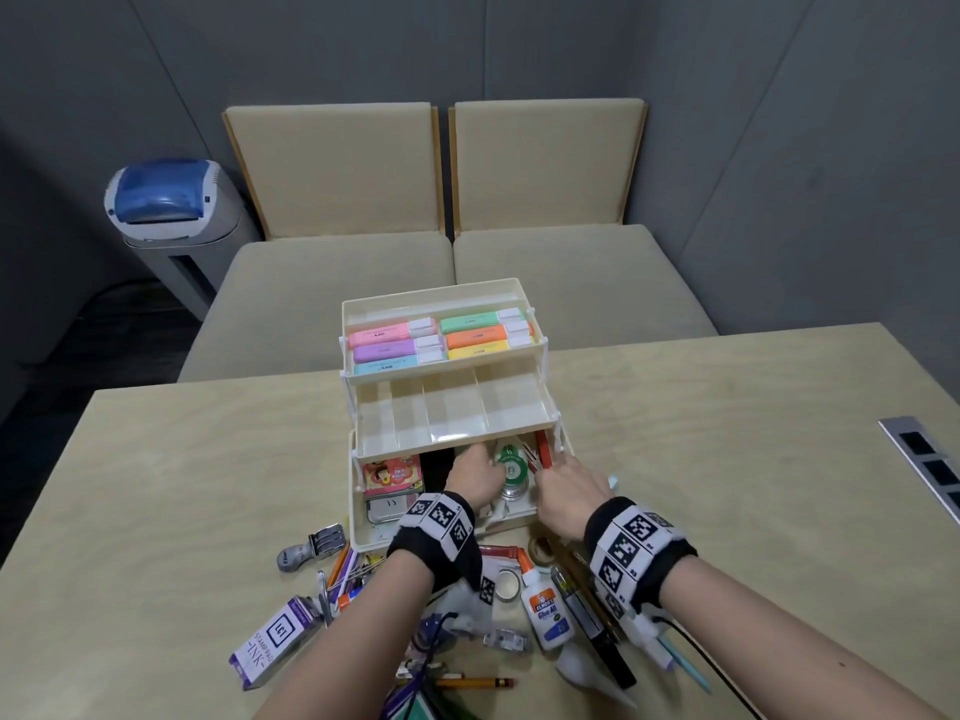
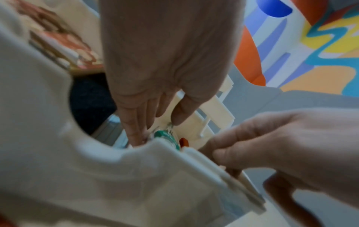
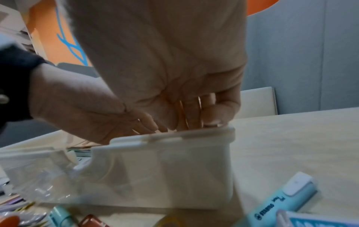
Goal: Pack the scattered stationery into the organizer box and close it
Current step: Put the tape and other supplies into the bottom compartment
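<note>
The cream organizer box (image 1: 358, 517) stands open on the table, its two trays swung back. Both hands reach into its bottom compartment. My left hand (image 1: 470, 476) goes down beside a green tape roll (image 1: 509, 459). In the left wrist view its fingers (image 2: 136, 132) lie on one side of the green tape roll (image 2: 165, 135) and the thumb on the other. My right hand (image 1: 563, 485) is at the box's right end, and in the right wrist view its curled fingers (image 3: 209, 113) pinch thin gold-coloured metal loops (image 3: 183, 113) just above the box wall (image 3: 165, 161).
Pastel highlighters (image 1: 441, 337) fill the top tray; the middle tray (image 1: 452, 413) shows no contents. A pink packet (image 1: 392, 475) lies in the bottom left. Loose on the table in front lie a glue bottle (image 1: 545, 610), an ink box (image 1: 275, 641), a pencil (image 1: 478, 683) and a blue highlighter (image 3: 287, 198).
</note>
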{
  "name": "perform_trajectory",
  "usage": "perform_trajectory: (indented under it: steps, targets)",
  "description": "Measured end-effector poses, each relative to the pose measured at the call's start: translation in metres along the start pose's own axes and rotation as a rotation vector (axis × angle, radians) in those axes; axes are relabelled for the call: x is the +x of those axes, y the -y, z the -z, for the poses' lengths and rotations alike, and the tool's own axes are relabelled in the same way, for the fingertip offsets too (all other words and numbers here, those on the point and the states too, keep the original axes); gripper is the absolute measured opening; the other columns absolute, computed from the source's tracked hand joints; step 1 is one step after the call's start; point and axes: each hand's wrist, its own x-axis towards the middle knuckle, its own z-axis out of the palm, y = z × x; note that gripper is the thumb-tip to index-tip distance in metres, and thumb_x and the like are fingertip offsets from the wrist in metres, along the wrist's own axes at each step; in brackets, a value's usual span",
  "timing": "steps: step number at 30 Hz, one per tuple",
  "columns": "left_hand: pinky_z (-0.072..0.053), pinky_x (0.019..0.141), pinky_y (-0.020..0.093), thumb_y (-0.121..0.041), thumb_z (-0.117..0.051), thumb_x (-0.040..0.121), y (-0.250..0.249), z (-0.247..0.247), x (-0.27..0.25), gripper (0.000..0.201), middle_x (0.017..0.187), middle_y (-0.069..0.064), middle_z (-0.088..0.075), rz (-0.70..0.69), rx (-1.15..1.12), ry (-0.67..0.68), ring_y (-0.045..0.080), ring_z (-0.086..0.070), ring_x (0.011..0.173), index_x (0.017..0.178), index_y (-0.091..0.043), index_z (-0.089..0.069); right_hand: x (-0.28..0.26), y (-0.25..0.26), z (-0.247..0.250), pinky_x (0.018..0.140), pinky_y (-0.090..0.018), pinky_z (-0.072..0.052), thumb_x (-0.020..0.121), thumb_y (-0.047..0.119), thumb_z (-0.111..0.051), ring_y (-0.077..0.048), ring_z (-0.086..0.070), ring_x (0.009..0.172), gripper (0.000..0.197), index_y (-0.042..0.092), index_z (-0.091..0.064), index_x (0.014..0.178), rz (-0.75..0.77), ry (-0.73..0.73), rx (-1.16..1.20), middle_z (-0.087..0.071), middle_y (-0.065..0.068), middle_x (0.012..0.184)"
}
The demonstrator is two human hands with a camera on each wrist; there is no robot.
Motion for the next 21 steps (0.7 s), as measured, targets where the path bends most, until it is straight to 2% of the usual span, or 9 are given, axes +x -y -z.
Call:
perform_trajectory:
  steps: [4, 8, 9, 11, 12, 14, 15, 18, 21]
  targets:
    - [-0.051, 0.085, 0.036, -0.019, -0.05, 0.093, 0.006, -0.004, -0.006, 0.034, 0.115, 0.016, -0.061, 0.026, 0.162, -0.013, 0.031, -0.061, 0.1, 0.123, -0.004, -0.043, -0.004, -0.008, -0.004, 0.095, -0.038, -0.043, 0.099, 0.027, -0.035, -0.024, -0.042, 0.126, 0.03, 0.012, -0.057, 0.113, 0.081, -0.019, -0.011, -0.051, -0.013, 0.129]
    - [-0.05, 0.082, 0.034, -0.02, -0.046, 0.096, -0.003, -0.007, -0.002, 0.044, 0.121, 0.019, -0.058, 0.101, 0.084, 0.056, 0.031, -0.062, 0.103, 0.133, 0.001, -0.033, -0.002, -0.002, -0.006, 0.09, -0.042, -0.047, 0.101, 0.039, -0.024, -0.025, -0.051, 0.11, 0.044, 0.011, -0.059, 0.104, 0.15, -0.031, -0.066, -0.061, -0.013, 0.109]
    - [-0.05, 0.076, 0.03, -0.018, -0.044, 0.097, -0.004, -0.008, -0.001, 0.045, 0.122, 0.02, -0.058, 0.11, 0.051, 0.057, 0.028, -0.063, 0.097, 0.135, 0.002, -0.031, 0.0, 0.001, -0.007, 0.089, -0.042, -0.046, 0.101, 0.038, -0.025, -0.025, -0.052, 0.107, 0.044, 0.011, -0.059, 0.105, 0.161, -0.044, -0.091, -0.063, -0.013, 0.108]
    - [-0.049, 0.053, 0.018, -0.017, -0.043, 0.099, -0.005, -0.009, 0.002, 0.046, 0.117, 0.017, -0.059, 0.129, -0.063, 0.064, 0.017, -0.059, 0.073, 0.138, 0.003, -0.027, 0.005, 0.005, -0.009, 0.09, -0.041, -0.044, 0.1, 0.037, -0.027, -0.026, -0.051, 0.111, 0.041, 0.011, -0.053, 0.118, 0.17, -0.088, -0.128, -0.061, -0.013, 0.117]
    - [-0.045, 0.041, 0.015, -0.016, -0.042, 0.099, -0.004, -0.01, 0.004, 0.048, 0.105, 0.013, -0.061, 0.144, -0.139, 0.076, 0.013, -0.054, 0.064, 0.139, 0.003, -0.025, 0.008, 0.007, -0.01, 0.091, -0.04, -0.043, 0.1, 0.035, -0.029, -0.027, -0.049, 0.114, 0.039, 0.011, -0.049, 0.123, 0.157, -0.104, -0.149, -0.059, -0.012, 0.123]
    - [-0.041, 0.033, 0.015, -0.014, -0.042, 0.099, -0.003, -0.009, 0.006, 0.05, 0.084, 0.008, -0.057, 0.185, -0.252, 0.103, 0.013, -0.053, 0.058, 0.141, 0.001, -0.021, 0.013, 0.008, -0.011, 0.092, -0.038, -0.043, 0.099, 0.033, -0.034, -0.026, -0.046, 0.119, 0.038, 0.011, -0.046, 0.128, 0.107, -0.107, -0.156, -0.054, -0.012, 0.128]
    - [-0.042, 0.034, 0.018, -0.012, -0.041, 0.098, -0.002, -0.009, 0.009, 0.05, 0.082, 0.009, -0.057, 0.209, -0.294, 0.123, 0.015, -0.054, 0.057, 0.141, 0.0, -0.021, 0.015, 0.009, -0.012, 0.093, -0.039, -0.043, 0.099, 0.033, -0.034, -0.027, -0.046, 0.119, 0.04, 0.011, -0.045, 0.13, 0.093, -0.091, -0.148, -0.053, -0.012, 0.13]
    - [-0.043, 0.042, 0.027, -0.009, -0.043, 0.091, 0.004, -0.011, 0.018, 0.045, 0.096, 0.019, -0.06, 0.23, -0.427, 0.138, 0.02, -0.058, 0.057, 0.134, -0.001, -0.033, 0.017, 0.009, -0.016, 0.096, -0.041, -0.042, 0.099, 0.036, -0.033, -0.028, -0.045, 0.122, 0.044, 0.013, -0.042, 0.135, 0.129, -0.052, -0.137, -0.049, -0.012, 0.134]
    - [-0.04, 0.045, 0.028, -0.011, -0.046, 0.089, 0.009, -0.011, 0.019, 0.039, 0.093, 0.02, -0.06, 0.213, -0.452, 0.127, 0.021, -0.055, 0.054, 0.126, -0.003, -0.037, 0.02, 0.006, -0.017, 0.097, -0.04, -0.04, 0.099, 0.035, -0.032, -0.027, -0.044, 0.124, 0.044, 0.014, -0.041, 0.138, 0.15, -0.058, -0.151, -0.047, -0.009, 0.138]
